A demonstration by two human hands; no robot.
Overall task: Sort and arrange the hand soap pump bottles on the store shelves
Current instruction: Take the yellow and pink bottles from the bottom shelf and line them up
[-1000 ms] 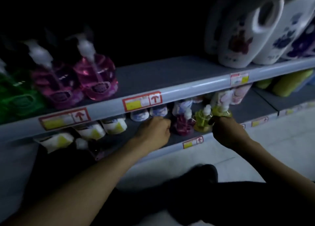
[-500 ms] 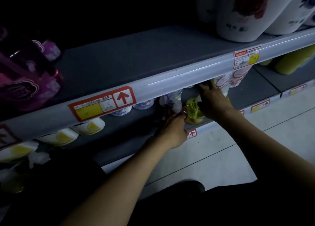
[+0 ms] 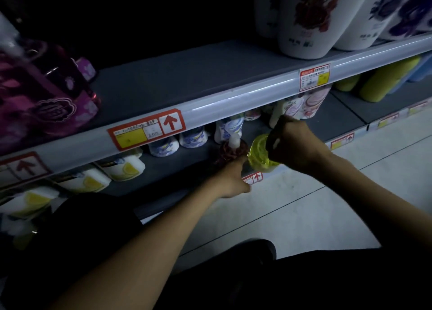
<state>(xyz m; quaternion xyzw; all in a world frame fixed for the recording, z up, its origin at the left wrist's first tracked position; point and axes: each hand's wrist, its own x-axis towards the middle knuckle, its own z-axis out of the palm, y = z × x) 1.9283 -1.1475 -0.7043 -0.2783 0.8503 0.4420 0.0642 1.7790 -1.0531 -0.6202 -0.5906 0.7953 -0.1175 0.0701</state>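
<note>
On the bottom shelf (image 3: 187, 183) stands a dark red pump bottle (image 3: 231, 151) with a white pump head. My left hand (image 3: 230, 181) grips its base from the front. Right beside it is a yellow-green pump bottle (image 3: 258, 154), held at its top by my right hand (image 3: 292, 141), whose fingers hide the pump. Behind them stand blue-patterned white bottles (image 3: 228, 128) and, further left, white bottles with lemon labels (image 3: 124, 168).
The upper shelf (image 3: 187, 82) has a bare stretch between a magenta pump bottle (image 3: 42, 99) at left and large white detergent jugs (image 3: 311, 19) at right. Its front rail overhangs the bottom shelf. Green and blue bottles (image 3: 385, 80) lie far right. Pale floor below.
My right hand has come out from under the rail and now grips the yellow-green bottle's top. My left hand has dropped to the dark red bottle's base. The view moved closer.
</note>
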